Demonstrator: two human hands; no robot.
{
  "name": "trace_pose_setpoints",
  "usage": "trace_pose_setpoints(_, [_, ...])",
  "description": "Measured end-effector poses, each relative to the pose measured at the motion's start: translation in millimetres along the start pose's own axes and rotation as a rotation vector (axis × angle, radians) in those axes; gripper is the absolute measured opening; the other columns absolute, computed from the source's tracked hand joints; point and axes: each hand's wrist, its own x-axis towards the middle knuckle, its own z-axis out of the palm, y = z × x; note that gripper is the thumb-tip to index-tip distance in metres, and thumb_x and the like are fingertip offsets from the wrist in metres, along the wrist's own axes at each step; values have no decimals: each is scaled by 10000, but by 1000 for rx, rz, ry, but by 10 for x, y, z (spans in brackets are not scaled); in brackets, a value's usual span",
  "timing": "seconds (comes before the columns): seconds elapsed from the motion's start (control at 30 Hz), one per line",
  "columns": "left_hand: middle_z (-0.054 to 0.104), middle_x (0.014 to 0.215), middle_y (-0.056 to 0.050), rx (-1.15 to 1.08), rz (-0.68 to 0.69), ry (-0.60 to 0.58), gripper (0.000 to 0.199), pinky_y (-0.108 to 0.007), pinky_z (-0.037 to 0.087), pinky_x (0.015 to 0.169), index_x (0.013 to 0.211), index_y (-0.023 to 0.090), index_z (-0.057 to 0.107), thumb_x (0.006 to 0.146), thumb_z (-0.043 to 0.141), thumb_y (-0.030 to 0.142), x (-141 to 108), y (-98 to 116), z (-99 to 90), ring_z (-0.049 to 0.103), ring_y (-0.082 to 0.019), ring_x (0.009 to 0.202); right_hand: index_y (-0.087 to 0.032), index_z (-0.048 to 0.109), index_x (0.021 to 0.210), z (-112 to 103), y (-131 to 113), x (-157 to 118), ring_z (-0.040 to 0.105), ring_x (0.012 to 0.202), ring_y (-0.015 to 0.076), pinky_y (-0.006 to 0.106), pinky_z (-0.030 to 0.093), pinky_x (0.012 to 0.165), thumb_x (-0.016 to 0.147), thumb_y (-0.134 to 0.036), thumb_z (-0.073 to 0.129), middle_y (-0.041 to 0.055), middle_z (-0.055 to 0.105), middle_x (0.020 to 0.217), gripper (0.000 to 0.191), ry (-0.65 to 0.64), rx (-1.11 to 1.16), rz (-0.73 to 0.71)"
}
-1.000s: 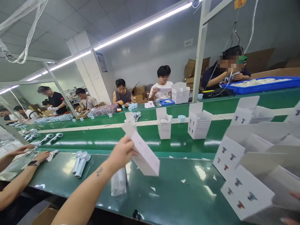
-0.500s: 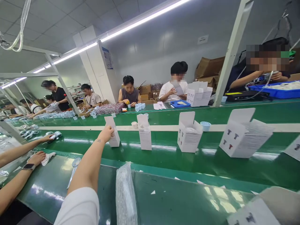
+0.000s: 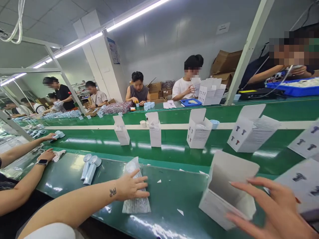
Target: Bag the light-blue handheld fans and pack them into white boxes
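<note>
L hand (image 3: 132,186) moved to clear pouch (image 3: 137,206), long axis approx. fore-aft.

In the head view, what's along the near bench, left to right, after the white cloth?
Two light-blue handled pieces, bubble-wrap packet beneath the left hand, small white scraps, open white box.

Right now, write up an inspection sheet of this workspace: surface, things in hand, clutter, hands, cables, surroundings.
Surface: green bench, shiny, with glare patches.
Things in hand: clear plastic packet; open white box; two pale-blue handled parts.
Clutter: white paper scraps; white cloth.
Hands: left hand on the packet, fingers spread; right hand at the box's opening, fingers apart, contact unclear.
Cables: looped white cable, upper left; pale cord near the blue tray.
Surroundings: white boxes in a row on a green belt; co-workers beyond.
</note>
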Motion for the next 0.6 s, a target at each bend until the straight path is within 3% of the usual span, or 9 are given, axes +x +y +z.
trace_pose_setpoints(0.1, [700,875,-37,120,56,-26,527,-453,478,948,1194,313,582,728,705,98,25,184,-8,652,-238,928,-344,545,1059,-100,-44,65,510,1152,370,514,531,768,809,-430,697,138,421,1221,304,-43,17,4])
trace_pose_setpoints(0.2, [651,756,-15,82,-37,39,499,-338,521,700,1177,310,591,724,678,120,41,215,-308,607,-193,658,-282,499,1040,-151,-234,73,434,1225,384,520,536,861,734,-417,769,121,301,1303,430,-58,167,-85])
trace_pose_setpoints(0.27, [658,802,-26,-97,-270,247,458,-298,510,639,1202,282,576,763,651,173,31,279,-620,619,-192,671,-276,471,1064,-135,-383,83,441,1221,358,488,549,894,702,-373,805,112,260,1310,502,-151,276,-161])
trace_pose_setpoints(0.37, [659,907,-16,-465,-632,812,350,-272,527,677,1181,265,545,844,641,265,75,482,-1101,643,-167,744,-269,422,1089,-59,-554,128,473,1173,310,427,570,895,703,-298,812,105,298,1241,550,-282,421,-222])
trace_pose_setpoints(0.43, [647,962,-13,-652,-721,1172,368,-295,546,731,1156,264,520,833,686,320,213,637,-1342,650,-173,813,-266,403,1088,-2,-617,169,468,1168,304,430,564,914,702,-277,805,100,331,1198,558,-307,495,-251])
trace_pose_setpoints(0.47, [642,985,-16,-720,-711,1285,399,-320,553,762,1151,262,510,814,709,339,314,701,-1426,652,-183,849,-267,405,1096,22,-633,189,455,1183,308,438,555,933,705,-273,799,97,342,1189,555,-309,519,-266])
trace_pose_setpoints(0.53, [645,1008,-23,-807,-659,1329,425,-356,553,822,1132,248,511,783,733,349,538,781,-1537,653,-199,905,-275,411,1147,55,-640,221,407,1237,326,469,518,993,712,-290,792,96,351,1195,578,-308,543,-303])
trace_pose_setpoints(0.6, [660,993,-26,-809,-652,1198,388,-352,546,836,1101,225,535,777,723,325,722,800,-1619,652,-200,908,-285,374,1228,71,-623,238,373,1260,337,502,482,1034,727,-317,781,96,344,1203,647,-283,547,-314])
